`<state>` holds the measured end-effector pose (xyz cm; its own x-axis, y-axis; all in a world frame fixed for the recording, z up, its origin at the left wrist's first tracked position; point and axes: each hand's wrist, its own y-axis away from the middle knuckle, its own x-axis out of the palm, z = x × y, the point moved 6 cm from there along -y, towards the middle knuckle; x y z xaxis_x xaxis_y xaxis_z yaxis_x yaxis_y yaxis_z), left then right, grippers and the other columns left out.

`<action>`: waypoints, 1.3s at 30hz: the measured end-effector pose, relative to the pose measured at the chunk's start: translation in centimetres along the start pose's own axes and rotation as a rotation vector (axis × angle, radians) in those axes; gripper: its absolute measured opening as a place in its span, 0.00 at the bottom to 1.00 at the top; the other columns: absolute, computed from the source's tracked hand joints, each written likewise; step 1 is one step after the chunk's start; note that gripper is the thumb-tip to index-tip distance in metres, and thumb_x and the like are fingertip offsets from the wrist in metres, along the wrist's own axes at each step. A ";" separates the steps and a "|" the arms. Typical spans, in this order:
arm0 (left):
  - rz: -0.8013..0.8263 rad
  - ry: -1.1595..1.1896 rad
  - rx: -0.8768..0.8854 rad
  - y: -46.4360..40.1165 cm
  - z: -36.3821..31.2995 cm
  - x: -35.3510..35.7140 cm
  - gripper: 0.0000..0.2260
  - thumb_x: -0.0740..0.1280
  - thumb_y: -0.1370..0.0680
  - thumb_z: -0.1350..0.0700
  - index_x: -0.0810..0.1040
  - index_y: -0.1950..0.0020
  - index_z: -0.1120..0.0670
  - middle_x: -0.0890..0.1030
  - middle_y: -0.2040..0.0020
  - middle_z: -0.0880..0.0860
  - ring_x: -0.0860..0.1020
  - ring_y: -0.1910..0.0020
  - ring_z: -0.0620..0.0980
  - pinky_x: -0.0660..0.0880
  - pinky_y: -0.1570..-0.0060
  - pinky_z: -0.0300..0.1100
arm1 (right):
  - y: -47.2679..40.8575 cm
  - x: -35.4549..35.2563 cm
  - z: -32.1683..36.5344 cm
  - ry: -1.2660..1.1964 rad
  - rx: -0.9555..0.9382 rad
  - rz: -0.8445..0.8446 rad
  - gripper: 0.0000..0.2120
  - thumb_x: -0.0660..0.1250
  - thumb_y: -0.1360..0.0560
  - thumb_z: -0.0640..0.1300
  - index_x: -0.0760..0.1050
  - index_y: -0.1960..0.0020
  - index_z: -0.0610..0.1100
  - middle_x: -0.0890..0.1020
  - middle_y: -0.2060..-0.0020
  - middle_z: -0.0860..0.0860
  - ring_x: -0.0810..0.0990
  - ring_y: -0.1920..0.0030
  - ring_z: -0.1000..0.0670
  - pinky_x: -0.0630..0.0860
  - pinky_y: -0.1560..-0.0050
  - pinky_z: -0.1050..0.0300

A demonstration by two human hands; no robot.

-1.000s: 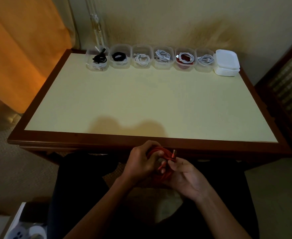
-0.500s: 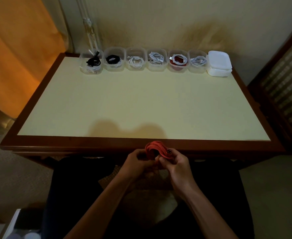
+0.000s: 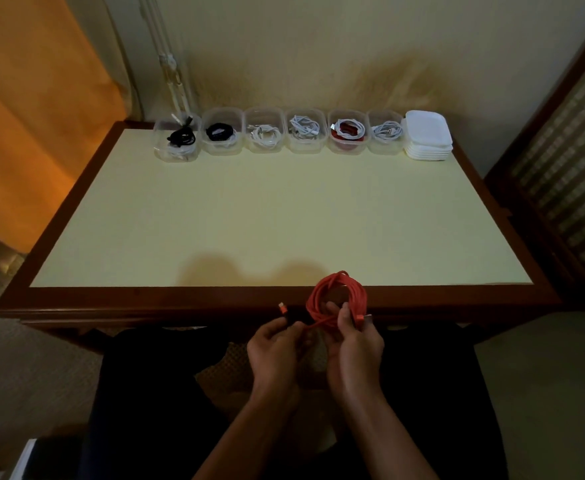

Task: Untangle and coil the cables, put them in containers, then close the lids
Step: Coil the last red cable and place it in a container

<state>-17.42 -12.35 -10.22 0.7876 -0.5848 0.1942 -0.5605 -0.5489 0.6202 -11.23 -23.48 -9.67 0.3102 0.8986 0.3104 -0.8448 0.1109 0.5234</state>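
A: What are the hands doing?

B: The right hand (image 3: pixel 355 344) has its fingers curled round the bottom of a coiled red cable (image 3: pixel 336 299), holding the loop upright. One plug end (image 3: pixel 362 319) sticks out beside its fingertips. The left hand (image 3: pixel 275 344) pinches the free tail of the same cable, and that tail's connector (image 3: pixel 283 309) pokes up just above its knuckles.

A: So both are clamped on the cable?

B: Yes, both grip it, with a short red strand running between them. The hands are close together but not touching.

A: Where is the coil relative to the counter (image 3: pixel 277 216)?

B: In front of the counter's near wooden edge (image 3: pixel 145 301), held in the air over the person's lap; only the top of the loop overlaps the pale surface in view.

A: And on the counter?

B: Along its far edge stands a row of six clear containers (image 3: pixel 265 135), all open. The two at the counter's far left hold black cables (image 3: pixel 218 132), the next two hold white cables (image 3: pixel 304 126), the fifth a dark red cable (image 3: pixel 348 131) with a white one, the sixth another white one. At the row's right end, touching it, is a stack of white lids (image 3: pixel 428 135).

A: Beyond the counter?

B: An orange curtain (image 3: pixel 31 109) to its left.
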 end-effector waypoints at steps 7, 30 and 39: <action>0.281 -0.090 -0.192 -0.4 -1.6 0.8 0.11 0.60 0.22 0.68 0.83 0.49 0.63 0.85 0.55 0.59 0.84 0.57 0.53 0.80 0.63 0.43 | 1.6 1.1 0.3 0.046 -0.007 0.185 0.09 0.61 0.19 0.36 0.79 0.45 0.37 0.85 0.54 0.39 0.85 0.51 0.41 0.81 0.49 0.47; 0.382 -0.657 0.280 -7.6 -14.6 11.2 0.07 0.63 0.21 0.61 0.81 0.49 0.60 0.81 0.58 0.55 0.76 0.65 0.49 0.68 0.67 0.37 | -11.3 3.6 16.7 0.711 -0.398 0.142 0.07 0.69 0.24 0.34 0.76 0.52 0.45 0.83 0.56 0.41 0.85 0.59 0.46 0.84 0.54 0.46; 0.426 -1.174 0.757 -14.6 -20.4 23.5 0.09 0.62 0.22 0.60 0.82 0.52 0.52 0.79 0.49 0.50 0.77 0.50 0.49 0.72 0.52 0.39 | -22.6 8.5 27.5 1.059 -0.518 0.107 0.10 0.75 0.28 0.42 0.75 0.53 0.43 0.83 0.59 0.46 0.84 0.58 0.46 0.82 0.53 0.46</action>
<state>14.51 -5.92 0.78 0.0810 -0.7175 -0.6919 -0.9829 -0.1726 0.0640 22.48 -29.99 2.97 -0.0831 0.7909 -0.6063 -0.9960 -0.0467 0.0756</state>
